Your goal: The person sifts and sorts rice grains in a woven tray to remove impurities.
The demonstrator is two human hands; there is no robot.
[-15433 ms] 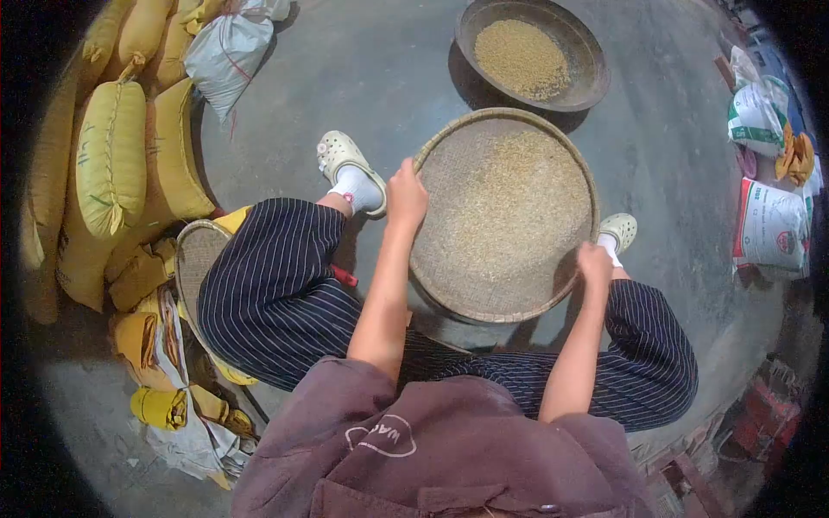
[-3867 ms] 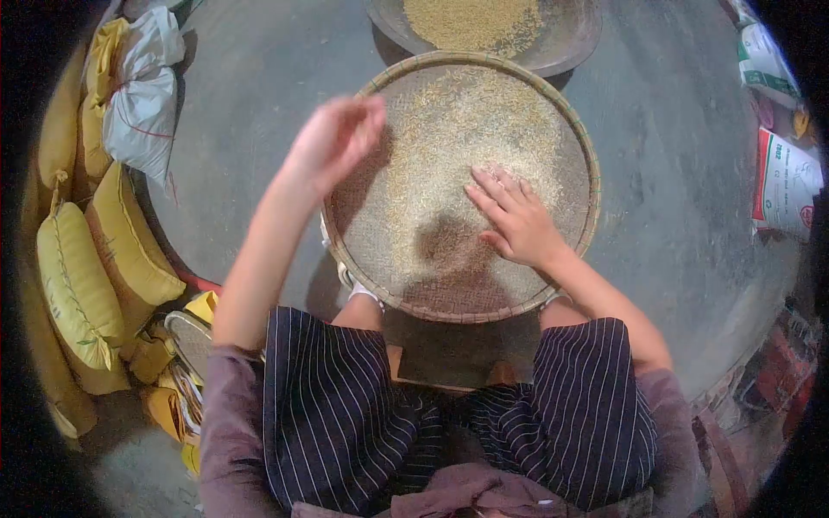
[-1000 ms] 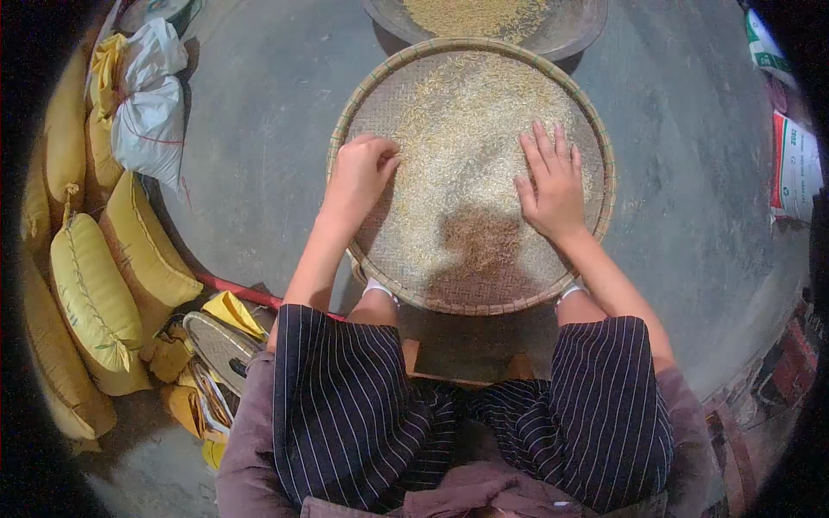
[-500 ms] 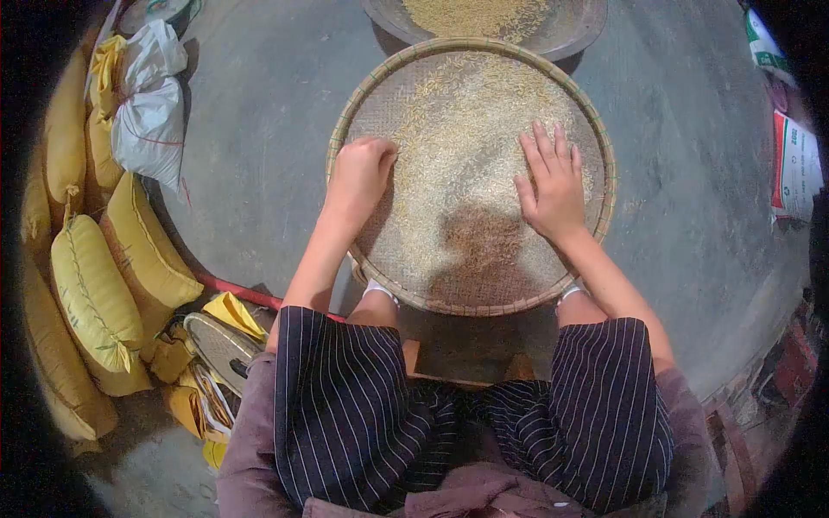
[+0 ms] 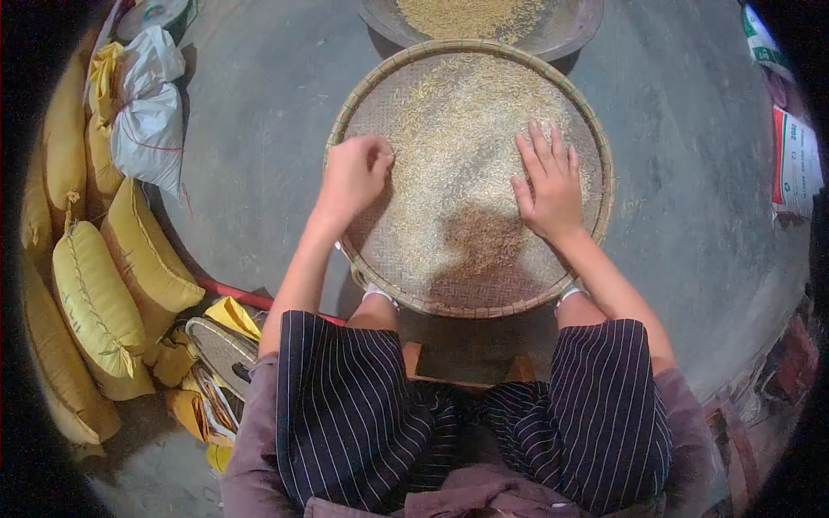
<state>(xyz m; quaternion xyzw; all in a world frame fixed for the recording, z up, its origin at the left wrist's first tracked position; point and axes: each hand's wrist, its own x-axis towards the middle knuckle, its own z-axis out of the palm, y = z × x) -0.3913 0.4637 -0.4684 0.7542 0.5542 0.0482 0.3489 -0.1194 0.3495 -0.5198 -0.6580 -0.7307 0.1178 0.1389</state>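
Note:
A round woven bamboo tray (image 5: 390,266) rests over my knees, with a layer of pale grain (image 5: 471,138) spread across it, some of it golden and unhusked. At the tray's left side, my left hand (image 5: 356,177) is closed in a pinch just inside the rim. Whatever its fingertips hold, if anything, is too small to see. My right hand (image 5: 550,186) lies flat on the grain at the right, fingers stretched out and holding nothing. The shadow of a head falls over the near part of the grain.
Beyond the tray stands a wide basin (image 5: 577,26) of golden grain. Several full yellow sacks (image 5: 99,293) and a tied white bag (image 5: 148,121) line the left. A second woven tray (image 5: 216,350) leans near my left elbow. Printed bags (image 5: 796,164) lie at the far right.
My left hand has shifted slightly left towards the tray's rim, still pinched. My right hand has barely moved on the grain.

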